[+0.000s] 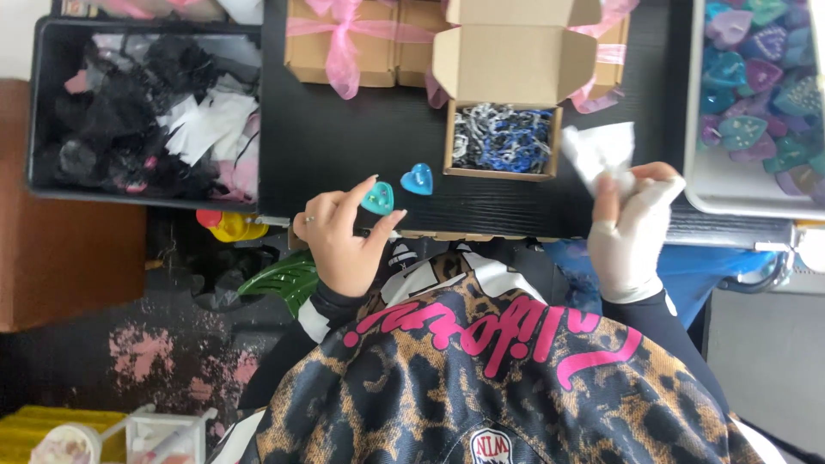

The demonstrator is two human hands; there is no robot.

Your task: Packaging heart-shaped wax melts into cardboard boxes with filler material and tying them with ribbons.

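The left hand (pixel 344 241) sits at the near edge of the dark surface (pixel 344 137), its grip closed with finger and thumb pinching a teal heart (pixel 378 198). A blue heart (pixel 418 179) lies on the surface just beside it, apart from the fingers. The right hand (pixel 632 228), in a pale glove, is closed around a crumpled white sheet (pixel 599 150) near the same edge. Between the hands stands an open box (pixel 503 142) filled with blue and grey shred, its lid up. Ribboned boxes (pixel 344 43) line the far edge. A white tray (pixel 756 86) of coloured hearts sits at the right, and a black bin (pixel 146 112) of fabric at the left.
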